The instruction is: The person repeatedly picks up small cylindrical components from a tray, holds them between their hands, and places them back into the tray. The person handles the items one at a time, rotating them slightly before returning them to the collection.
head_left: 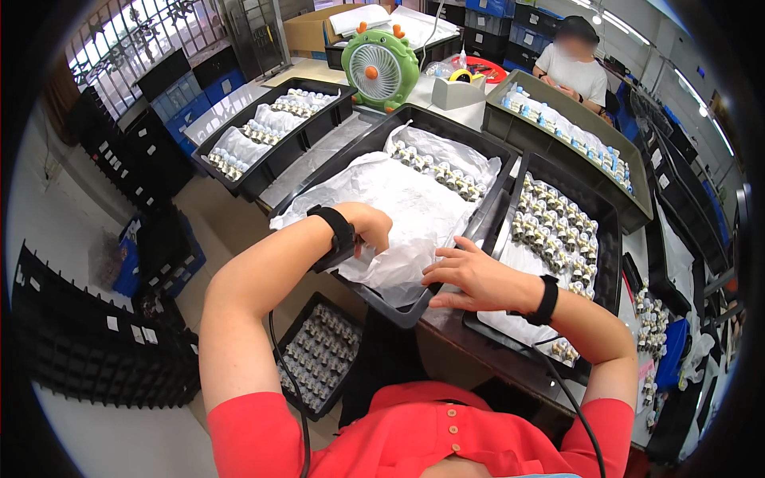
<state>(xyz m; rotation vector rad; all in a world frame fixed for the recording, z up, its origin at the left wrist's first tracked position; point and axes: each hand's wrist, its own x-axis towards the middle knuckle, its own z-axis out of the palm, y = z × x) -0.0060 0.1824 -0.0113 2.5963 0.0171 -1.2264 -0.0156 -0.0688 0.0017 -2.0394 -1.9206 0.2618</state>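
A black tray (409,311) in front of me is lined with a crumpled white paper sheet (398,195). At its far end several small metal fittings with clear tops (454,179) stand in a row on the paper. My left hand (370,225) is closed at the sheet's near left part, its fingers bent downward and partly hidden; the paper bunches beside them. My right hand (476,277) hovers at the tray's near right corner, fingers spread, with the fingertips by the sheet's edge. Nothing shows in its grasp.
Right of it, another black tray (610,275) holds rows of similar fittings. Beyond stands an olive tray (510,131) of blue-topped pieces; at the left, a black tray (251,187). A green fan (382,72) and tape dispenser (458,93) stand behind. A filled tray (319,354) sits below. A co-worker (570,68) sits far right.
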